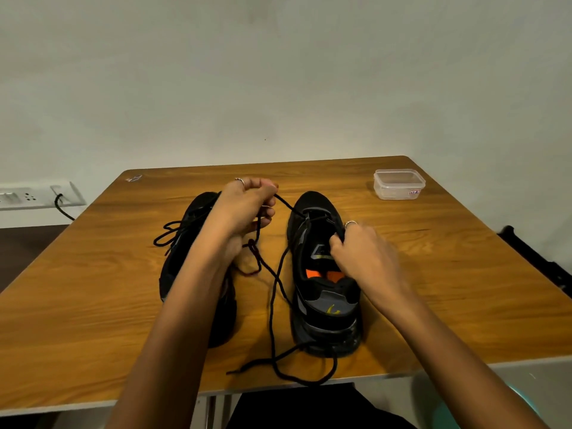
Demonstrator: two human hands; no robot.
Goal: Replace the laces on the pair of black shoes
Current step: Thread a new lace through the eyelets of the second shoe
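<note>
Two black shoes stand side by side on the wooden table [433, 274], toes pointing away from me. The right shoe [322, 305] has an orange insole and a grey heel. A black lace [275, 305] runs from its front eyelets up to my left hand [244, 209], which pinches the lace above the gap between the shoes. The rest of that lace trails down to the table's front edge. My right hand [362, 252] grips the right shoe's upper edge near the tongue. The left shoe [192, 243] is partly hidden by my left forearm, with a loose lace [168, 235] beside it.
A clear plastic box with a lid [398, 184] sits at the table's far right corner. A wall socket panel with a black cable [58, 199] is at the left. A dark object [532, 258] stands off the table's right edge.
</note>
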